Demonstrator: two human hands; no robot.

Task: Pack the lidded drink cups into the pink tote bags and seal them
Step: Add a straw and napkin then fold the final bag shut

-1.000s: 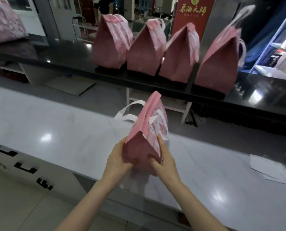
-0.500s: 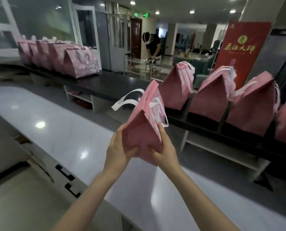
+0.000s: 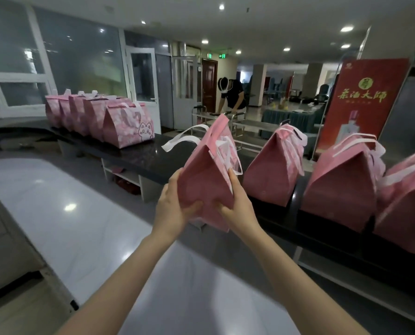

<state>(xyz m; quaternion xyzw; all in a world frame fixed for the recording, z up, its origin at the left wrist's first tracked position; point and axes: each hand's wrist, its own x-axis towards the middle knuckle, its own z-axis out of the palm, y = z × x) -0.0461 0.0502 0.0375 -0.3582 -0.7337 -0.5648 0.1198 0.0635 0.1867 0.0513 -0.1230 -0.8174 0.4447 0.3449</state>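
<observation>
I hold a closed pink tote bag (image 3: 205,175) with white handles in the air above the white counter (image 3: 85,228). My left hand (image 3: 172,209) grips its lower left side and my right hand (image 3: 237,204) grips its lower right side. Its top is folded shut into a peak. No drink cup is visible; the contents are hidden. Three more closed pink bags (image 3: 271,170) stand in a row on the black counter (image 3: 153,160) to the right. Another row of pink bags (image 3: 129,126), one showing a cat print, stands at the far left of that black counter.
A red banner (image 3: 361,102) stands behind the bags at the right. A person in dark clothes (image 3: 233,97) bends over a metal cart in the background. Open shelves sit under the black counter. The white counter's edge runs along my left.
My hands have lifted the bag from the white counter and carried it up toward the black counter. My view has swung upward and leftward, bringing the far row of bags into sight.
</observation>
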